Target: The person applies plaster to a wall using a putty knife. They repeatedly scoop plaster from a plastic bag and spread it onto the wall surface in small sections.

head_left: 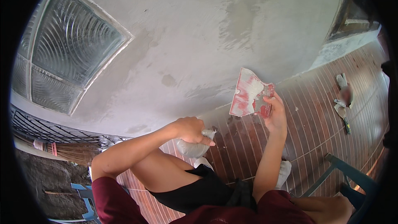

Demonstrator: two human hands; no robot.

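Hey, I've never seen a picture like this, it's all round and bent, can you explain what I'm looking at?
There's no robot here. A person wears a wide fisheye camera on their head, looking down, so straight edges curve.

Their left hand grips the neck of a plastic bag of greyish material. Their right hand holds a red spreader smeared with pale paste, in front of a grey wall.

On the brown striped floor, at right, lies a green-ended tool.

Floor (309, 128): glossy red-brown, pale stripes. Lying on it, right side: whitish crumpled item (341, 80), kind unclear; green-handled tool (346, 125) just beside.
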